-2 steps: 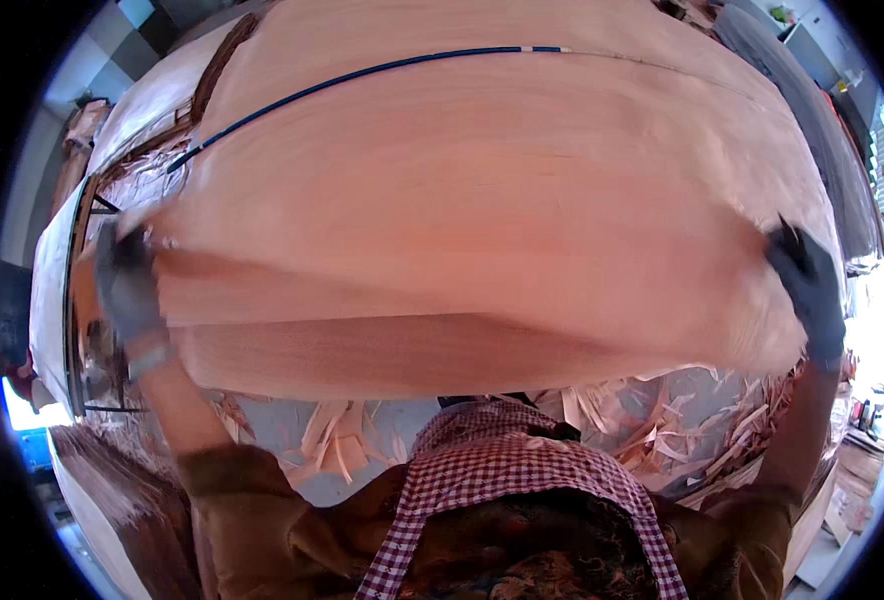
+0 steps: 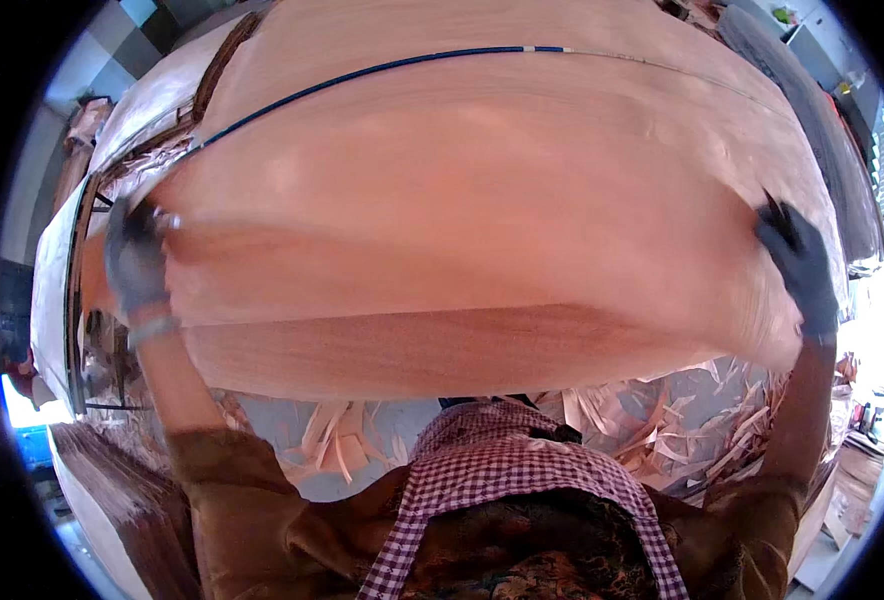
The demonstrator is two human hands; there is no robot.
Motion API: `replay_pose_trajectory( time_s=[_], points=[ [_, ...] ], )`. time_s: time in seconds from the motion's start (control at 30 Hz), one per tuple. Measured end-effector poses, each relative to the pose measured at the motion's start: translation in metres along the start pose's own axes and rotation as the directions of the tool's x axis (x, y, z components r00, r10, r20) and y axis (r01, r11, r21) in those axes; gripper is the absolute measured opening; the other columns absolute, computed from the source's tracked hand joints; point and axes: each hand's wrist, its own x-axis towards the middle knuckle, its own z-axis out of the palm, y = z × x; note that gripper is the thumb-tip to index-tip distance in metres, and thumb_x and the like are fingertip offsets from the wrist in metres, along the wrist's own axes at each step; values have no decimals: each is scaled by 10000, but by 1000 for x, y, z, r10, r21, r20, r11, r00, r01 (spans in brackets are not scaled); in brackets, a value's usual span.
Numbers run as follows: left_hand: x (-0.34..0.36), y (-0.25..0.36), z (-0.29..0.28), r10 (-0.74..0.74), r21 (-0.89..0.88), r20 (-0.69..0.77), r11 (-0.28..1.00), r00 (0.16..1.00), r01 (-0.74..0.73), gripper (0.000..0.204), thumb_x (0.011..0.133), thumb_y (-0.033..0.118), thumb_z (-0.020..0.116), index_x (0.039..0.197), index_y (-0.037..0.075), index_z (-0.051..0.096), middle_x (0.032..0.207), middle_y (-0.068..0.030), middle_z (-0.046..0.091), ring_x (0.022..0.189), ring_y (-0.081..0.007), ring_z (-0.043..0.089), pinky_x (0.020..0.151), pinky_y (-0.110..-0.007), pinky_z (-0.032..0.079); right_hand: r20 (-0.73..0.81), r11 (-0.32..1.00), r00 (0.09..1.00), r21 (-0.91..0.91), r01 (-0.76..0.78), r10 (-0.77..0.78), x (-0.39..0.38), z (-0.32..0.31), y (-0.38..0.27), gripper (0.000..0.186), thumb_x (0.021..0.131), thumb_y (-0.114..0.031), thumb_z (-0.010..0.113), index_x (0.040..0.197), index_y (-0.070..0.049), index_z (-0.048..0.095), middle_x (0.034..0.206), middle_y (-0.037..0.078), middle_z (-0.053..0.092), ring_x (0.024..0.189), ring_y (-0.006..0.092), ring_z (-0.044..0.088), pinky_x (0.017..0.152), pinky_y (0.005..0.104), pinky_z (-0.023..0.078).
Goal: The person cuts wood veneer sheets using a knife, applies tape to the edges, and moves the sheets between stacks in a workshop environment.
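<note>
A broad, thin sheet of pinkish-tan wood veneer bows up between my two hands, blurred by motion. My left hand, in a grey glove, is closed on the sheet's left edge; a small pale thing beside its fingers is too smeared to name. At the right edge my right hand, also gloved, grips the sheet, its thumb side hidden by the veneer. Below the raised part shows the near strip of another veneer sheet. Farther off, a long thin blue rod lies across the veneer.
Torn veneer strips litter the grey floor between me and the stack. Stacked dark-edged sheets stand at near left, and a pale board rises at far left. A grey wrapped bundle lies at far right.
Both hands have moved slightly away from me, carrying the sheet's edges along. The raised left corner now covers the rod's left end, and the fold's shadow has shifted.
</note>
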Motion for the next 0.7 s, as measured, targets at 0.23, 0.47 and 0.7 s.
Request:
replay_pose_trajectory(
  time_s=[0.23,0.47,0.7],
  points=[
    [104,-42,30,146,471,361,824,921,-315,350,922,51,390,1259,-29,437,1266,-159,492,1153,-245,505,977,-351,439,-49,852,942,-446,276,-331,188,87,66,270,880,-258,500,1043,-62,593,943,162,628,873,356,589,745,398,464],
    [-126,-66,128,-26,660,-16,751,1000,30,263,906,93,517,1126,-45,559,1058,-133,621,985,-197,587,865,-315,488,-261,795,763,-347,498,-592,154,75,30,242,853,-170,548,1077,-97,601,1051,129,622,958,305,587,824,373,466],
    [-188,-115,130,-693,-221,-442,699,570,680,189,886,213,573,772,82,498,652,-8,494,543,-110,465,440,-242,366,381,985,923,-139,105,-44,-11,155,116,506,710,-159,716,1185,-123,546,1305,102,449,1070,304,498,887,393,456]
  ],
)
